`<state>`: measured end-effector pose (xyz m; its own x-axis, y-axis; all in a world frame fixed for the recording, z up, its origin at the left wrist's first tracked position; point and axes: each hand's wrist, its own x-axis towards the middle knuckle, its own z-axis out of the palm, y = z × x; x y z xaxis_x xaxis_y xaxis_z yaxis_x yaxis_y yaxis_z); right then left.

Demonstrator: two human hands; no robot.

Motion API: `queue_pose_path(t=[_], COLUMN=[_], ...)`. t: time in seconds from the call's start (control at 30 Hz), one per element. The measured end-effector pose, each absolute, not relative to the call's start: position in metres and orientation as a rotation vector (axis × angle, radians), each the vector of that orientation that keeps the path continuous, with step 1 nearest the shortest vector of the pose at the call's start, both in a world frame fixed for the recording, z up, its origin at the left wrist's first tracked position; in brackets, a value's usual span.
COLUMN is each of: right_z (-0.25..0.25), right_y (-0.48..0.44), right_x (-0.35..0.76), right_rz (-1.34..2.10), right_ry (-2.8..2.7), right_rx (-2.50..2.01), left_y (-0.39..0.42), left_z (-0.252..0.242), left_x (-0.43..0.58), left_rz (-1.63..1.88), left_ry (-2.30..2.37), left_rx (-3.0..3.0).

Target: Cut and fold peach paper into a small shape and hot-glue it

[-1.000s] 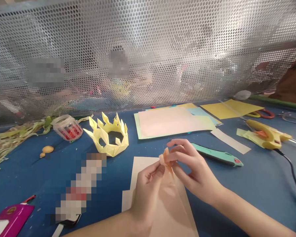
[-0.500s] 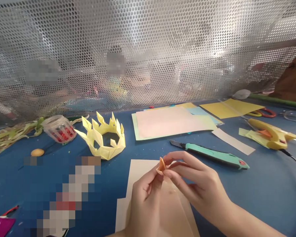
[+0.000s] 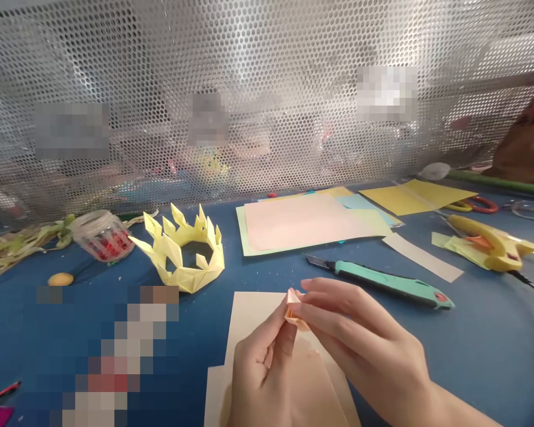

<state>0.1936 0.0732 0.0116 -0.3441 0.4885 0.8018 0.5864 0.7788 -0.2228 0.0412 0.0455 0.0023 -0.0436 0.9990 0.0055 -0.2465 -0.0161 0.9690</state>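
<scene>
A small folded piece of orange paper (image 3: 295, 320) is pinched between my two hands, above pale sheets of paper (image 3: 244, 317) on the blue table. My left hand (image 3: 262, 367) grips it from the left with thumb and forefinger. From the right, my right hand (image 3: 369, 338) holds it with the fingertips, the fingers bent over its top. Behind my right hand lies a turquoise utility knife (image 3: 387, 281) with its blade out. A yellow folded-paper crown (image 3: 196, 270) stands to the left, apart from both hands.
Stacked coloured sheets (image 3: 298, 222) lie at the back middle, near a paper strip (image 3: 422, 256). A corded yellow glue gun (image 3: 493, 240) and scissors (image 3: 485, 204) are on the right. To the left stands a clear jar (image 3: 101, 237) with red bits. A perforated metal screen (image 3: 267, 118) closes off the back.
My right hand has shifted its fingers over the folded orange paper, which is now turned and tilted differently. The view has moved slightly; the things on the table stay in place.
</scene>
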Motion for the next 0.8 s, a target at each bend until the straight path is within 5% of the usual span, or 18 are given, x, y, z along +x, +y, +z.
queue_pose_path(t=[0.8], right_z=[0.015], right_y=[0.079], right_x=[0.190], right_rz=[-0.149], right_ry=[-2.063], right_rx=[-0.827], left_y=[0.048], left_z=[0.009], left_x=[0.042], left_rz=[1.304], left_ry=[1.120], left_rx=[0.874])
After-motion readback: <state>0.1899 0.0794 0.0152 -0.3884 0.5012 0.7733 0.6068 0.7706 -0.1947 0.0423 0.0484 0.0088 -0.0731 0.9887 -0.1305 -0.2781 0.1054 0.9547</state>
